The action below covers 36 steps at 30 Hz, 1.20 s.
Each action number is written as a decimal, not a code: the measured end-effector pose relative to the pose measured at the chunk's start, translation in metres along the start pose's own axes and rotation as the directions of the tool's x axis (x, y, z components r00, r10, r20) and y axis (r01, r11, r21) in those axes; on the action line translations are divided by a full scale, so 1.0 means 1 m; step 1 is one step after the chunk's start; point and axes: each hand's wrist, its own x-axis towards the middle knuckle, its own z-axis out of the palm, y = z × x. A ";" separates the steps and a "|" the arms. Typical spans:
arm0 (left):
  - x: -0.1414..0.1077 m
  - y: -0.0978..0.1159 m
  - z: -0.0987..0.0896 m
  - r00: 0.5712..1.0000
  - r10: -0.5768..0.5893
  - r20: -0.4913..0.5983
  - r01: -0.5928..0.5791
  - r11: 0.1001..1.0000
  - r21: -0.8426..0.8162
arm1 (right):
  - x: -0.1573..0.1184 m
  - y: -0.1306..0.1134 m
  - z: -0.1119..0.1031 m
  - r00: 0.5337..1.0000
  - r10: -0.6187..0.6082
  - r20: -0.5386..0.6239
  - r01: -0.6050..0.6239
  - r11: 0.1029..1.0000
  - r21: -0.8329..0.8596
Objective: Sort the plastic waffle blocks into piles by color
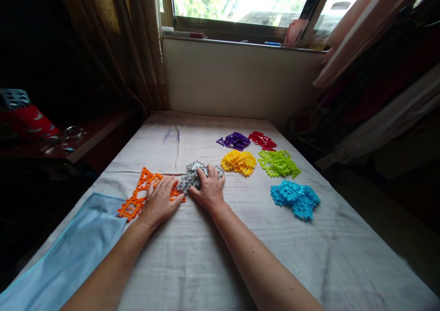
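Orange plastic pieces [131, 207] with toothed edges lie left of centre on the pale cloth. My left hand [160, 200] rests on them, palm down, fingers spread a little. Just to the right is a pile of grey pieces [188, 179], partly hidden by my right hand [210, 189], which lies over its right side with fingers apart. Close beyond that hand is a yellow pile [239, 162]. Farther back are a purple pile [235, 141] and a red one [263, 140]. On the right lie green pieces [279, 163] and blue pieces [296, 198].
A light blue cloth [82, 237] covers the surface's left front part and reaches the orange pieces. Glasses [63, 138] and a red item [29, 123] sit on a dark side table. Past the far edge rise a wall and window; clothes hang at the right.
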 end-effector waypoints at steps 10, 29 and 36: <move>-0.003 0.006 0.001 0.998 -0.040 -0.040 0.039 0.999 -0.022 | 0.061 -0.016 0.013 0.998 0.048 0.048 -0.046 0.998 -0.044; -0.009 0.005 0.008 0.998 -0.003 -0.068 0.004 1.000 0.021 | 0.118 -0.005 0.013 0.994 -0.015 -0.105 0.011 0.999 -0.032; -0.009 0.003 0.011 0.996 -0.010 -0.094 0.010 1.000 -0.003 | 0.070 -0.003 0.009 0.800 -0.591 0.104 0.590 0.807 0.042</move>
